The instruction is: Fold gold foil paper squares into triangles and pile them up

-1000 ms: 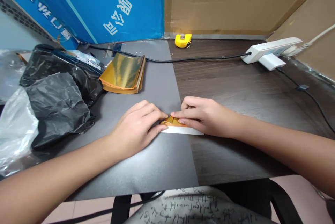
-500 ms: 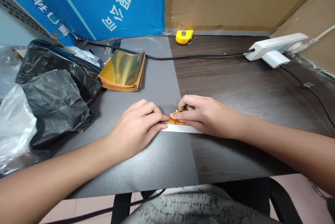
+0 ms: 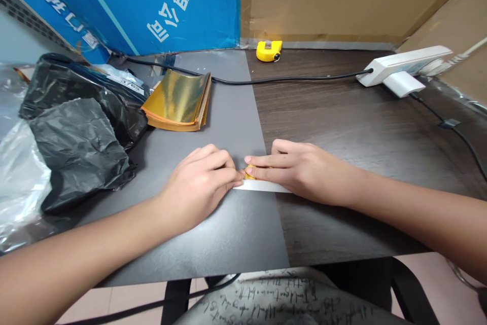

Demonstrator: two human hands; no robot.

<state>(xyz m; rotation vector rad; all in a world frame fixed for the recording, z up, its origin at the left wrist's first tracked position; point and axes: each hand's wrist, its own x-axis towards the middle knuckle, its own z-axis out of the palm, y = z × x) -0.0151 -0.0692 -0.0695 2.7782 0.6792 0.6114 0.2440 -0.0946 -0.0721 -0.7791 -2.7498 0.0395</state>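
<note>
Low in front of me on the table lies a folded piece of gold foil paper (image 3: 249,173), mostly hidden under my fingers. A white strip (image 3: 262,186) shows along its near side; whether it belongs to the same sheet I cannot tell. My left hand (image 3: 203,178) pinches the left end, thumb and fingers pressed together. Stretched out flat, the fingers of my right hand (image 3: 304,170) press on the gold paper from the right, index and middle tips close to the left fingertips. Beyond my left hand rests a stack of gold foil sheets (image 3: 177,99) with orange edges.
Crumpled black plastic (image 3: 81,137) and clear plastic (image 3: 23,178) lie at left. A yellow tape measure (image 3: 269,51) stands by the cardboard wall (image 3: 323,0). A black cable (image 3: 289,80) runs across the back to a white power strip (image 3: 407,64). The table's front edge is near my lap.
My right fingers have straightened and now lie flatter over the gold paper, covering more of it. My left thumb and fingers have drawn closer together at the left end.
</note>
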